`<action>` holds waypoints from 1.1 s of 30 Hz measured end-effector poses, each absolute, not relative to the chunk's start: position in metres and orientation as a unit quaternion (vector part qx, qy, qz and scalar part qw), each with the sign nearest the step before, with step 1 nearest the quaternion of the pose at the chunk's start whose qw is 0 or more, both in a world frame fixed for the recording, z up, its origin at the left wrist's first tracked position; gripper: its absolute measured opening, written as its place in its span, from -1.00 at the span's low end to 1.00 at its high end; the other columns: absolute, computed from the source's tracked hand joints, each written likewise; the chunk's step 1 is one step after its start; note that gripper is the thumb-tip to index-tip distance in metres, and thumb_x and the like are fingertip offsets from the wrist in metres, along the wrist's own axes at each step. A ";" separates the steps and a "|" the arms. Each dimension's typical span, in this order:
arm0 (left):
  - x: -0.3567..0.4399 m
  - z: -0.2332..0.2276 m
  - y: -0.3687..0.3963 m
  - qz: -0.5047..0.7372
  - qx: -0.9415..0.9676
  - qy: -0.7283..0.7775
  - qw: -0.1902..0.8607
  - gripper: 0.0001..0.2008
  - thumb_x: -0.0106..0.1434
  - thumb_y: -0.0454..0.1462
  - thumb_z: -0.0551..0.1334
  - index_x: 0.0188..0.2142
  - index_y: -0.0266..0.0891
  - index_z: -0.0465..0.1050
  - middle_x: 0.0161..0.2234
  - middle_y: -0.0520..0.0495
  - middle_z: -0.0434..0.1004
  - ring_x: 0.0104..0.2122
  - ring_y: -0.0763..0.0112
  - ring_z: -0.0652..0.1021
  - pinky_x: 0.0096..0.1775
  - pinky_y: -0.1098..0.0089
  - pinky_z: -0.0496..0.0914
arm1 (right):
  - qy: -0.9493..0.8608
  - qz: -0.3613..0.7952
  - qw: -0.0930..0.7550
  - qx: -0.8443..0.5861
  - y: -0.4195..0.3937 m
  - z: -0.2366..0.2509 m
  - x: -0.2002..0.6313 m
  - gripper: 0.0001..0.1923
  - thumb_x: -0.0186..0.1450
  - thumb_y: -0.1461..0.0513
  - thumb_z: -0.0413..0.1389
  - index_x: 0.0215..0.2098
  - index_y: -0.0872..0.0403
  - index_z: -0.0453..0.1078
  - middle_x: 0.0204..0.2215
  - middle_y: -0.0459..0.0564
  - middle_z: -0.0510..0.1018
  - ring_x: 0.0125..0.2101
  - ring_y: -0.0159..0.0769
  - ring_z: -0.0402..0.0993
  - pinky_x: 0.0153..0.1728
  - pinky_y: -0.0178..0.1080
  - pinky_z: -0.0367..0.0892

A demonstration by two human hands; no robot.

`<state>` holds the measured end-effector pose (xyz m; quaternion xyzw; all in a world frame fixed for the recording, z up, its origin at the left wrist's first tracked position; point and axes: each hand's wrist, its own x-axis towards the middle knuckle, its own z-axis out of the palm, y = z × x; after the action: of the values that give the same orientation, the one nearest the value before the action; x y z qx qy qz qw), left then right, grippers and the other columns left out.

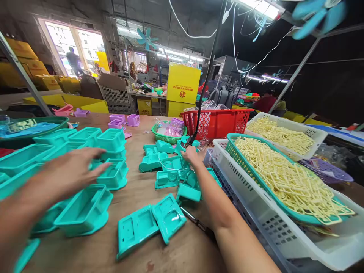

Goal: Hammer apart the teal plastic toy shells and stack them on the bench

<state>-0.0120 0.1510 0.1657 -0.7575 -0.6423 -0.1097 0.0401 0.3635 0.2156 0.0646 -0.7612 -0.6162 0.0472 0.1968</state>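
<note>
My left hand [75,168], blurred by motion, is over the rows of teal plastic housings [85,208] on the left. Its fingers are spread and apart, and no held thing shows between them. My right hand [191,154] reaches forward to the middle of the table, closed at the lower end of a black corded tool [193,138] hanging from above. Loose teal plastic parts [167,178] lie around that hand. Nearer to me are two flat teal panels [138,229], one overlapping the other. A metal-shafted tool [195,218] lies partly under my right forearm.
White baskets [273,216] stand at right, with a teal tray [236,151] of pale yellow frames [284,174]. A red crate [216,123] and a green basket [165,140] sit farther back. Purple parts [116,123] lie behind the housings. A yellow box [183,83] stands beyond.
</note>
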 end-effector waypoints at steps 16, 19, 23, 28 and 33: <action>0.133 0.082 0.286 -0.007 -0.792 -0.610 -0.021 -0.57 0.27 -0.25 0.09 0.09 -0.29 0.46 0.04 -0.38 0.49 0.06 -0.08 0.48 -0.05 0.13 0.43 | -0.728 0.185 0.060 -0.657 0.178 0.065 0.402 -0.75 0.18 0.37 0.17 -0.19 0.09 0.58 -0.26 -0.04 0.65 -0.33 -0.36 0.51 -0.38 -0.42 0.26; 0.150 0.073 0.303 -0.033 -0.813 -0.582 -0.001 -0.54 0.27 -0.18 0.14 0.14 -0.20 0.40 0.12 -0.29 0.39 0.13 -0.01 0.38 0.03 0.17 0.39 | -0.724 0.184 0.068 -0.661 0.173 0.067 0.402 -0.79 0.20 0.36 0.15 -0.22 0.12 0.57 -0.29 -0.01 0.66 -0.34 -0.35 0.51 -0.38 -0.41 0.26; 0.173 0.063 0.322 -0.036 -0.840 -0.541 0.009 -0.52 0.29 -0.12 0.14 0.18 -0.12 0.35 0.20 -0.21 0.29 0.18 0.02 0.30 0.09 0.16 0.34 | -0.726 0.177 0.077 -0.661 0.172 0.064 0.401 -0.79 0.20 0.37 0.14 -0.24 0.10 0.57 -0.29 -0.01 0.66 -0.32 -0.33 0.52 -0.37 -0.39 0.26; 0.185 0.057 0.324 -0.020 -0.851 -0.525 0.022 -0.63 0.30 -0.18 0.13 0.05 -0.23 0.46 0.13 -0.27 0.34 0.09 0.02 0.37 0.04 0.15 0.37 | -0.737 0.177 0.078 -0.648 0.170 0.064 0.398 -0.76 0.20 0.40 0.11 -0.23 0.13 0.57 -0.25 0.00 0.67 -0.27 -0.32 0.54 -0.33 -0.40 0.29; 0.177 0.062 0.301 0.007 -0.842 -0.538 0.034 -0.67 0.28 -0.19 0.15 -0.06 -0.31 0.51 0.05 -0.35 0.41 0.10 -0.09 0.37 -0.01 0.10 0.39 | -0.758 0.186 0.062 -0.622 0.170 0.078 0.396 -0.77 0.23 0.27 0.21 -0.14 0.00 0.56 -0.26 -0.12 0.66 -0.30 -0.37 0.55 -0.33 -0.43 0.31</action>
<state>0.1768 0.3011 0.0616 -0.8423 -0.5379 0.0070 0.0336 0.3961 0.1698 0.0777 -0.6225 -0.7576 0.1863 0.0619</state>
